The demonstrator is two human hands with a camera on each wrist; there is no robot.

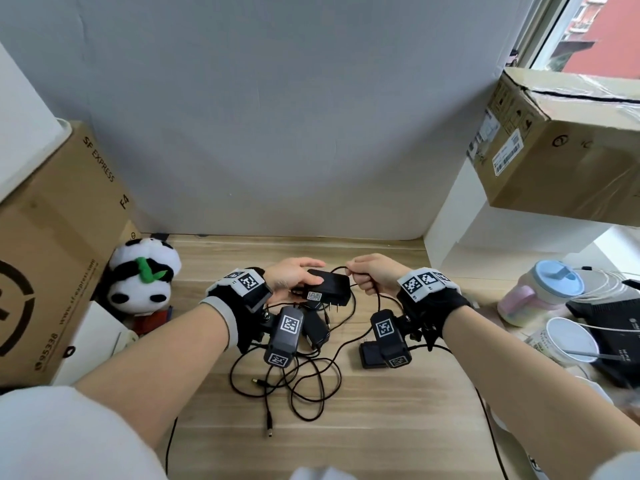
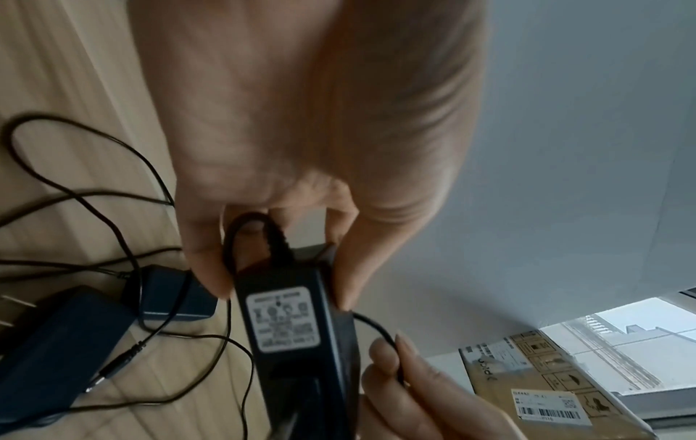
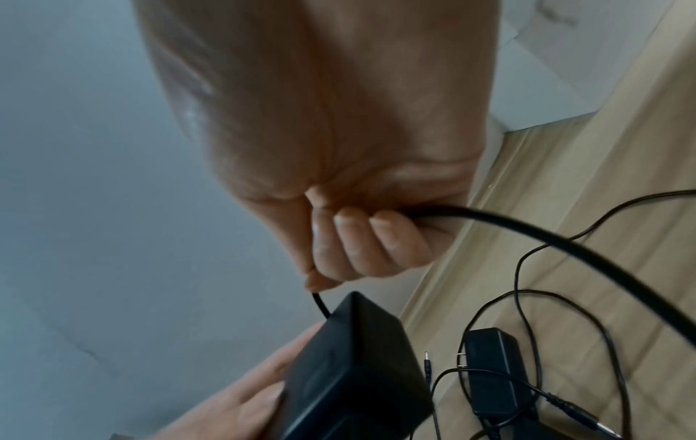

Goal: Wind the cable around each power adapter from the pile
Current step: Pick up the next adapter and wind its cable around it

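left hand (image 1: 294,275) grips adapter (image 1: 329,287) | right hand (image 1: 372,273) pinches cable (image 1: 341,269) beside it

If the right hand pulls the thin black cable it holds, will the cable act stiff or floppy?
Probably floppy: the cable bends in a soft arc between the right hand and the adapter held by the left hand. The loose cables on the table lie in tangled loops, so pulling may drag them along.
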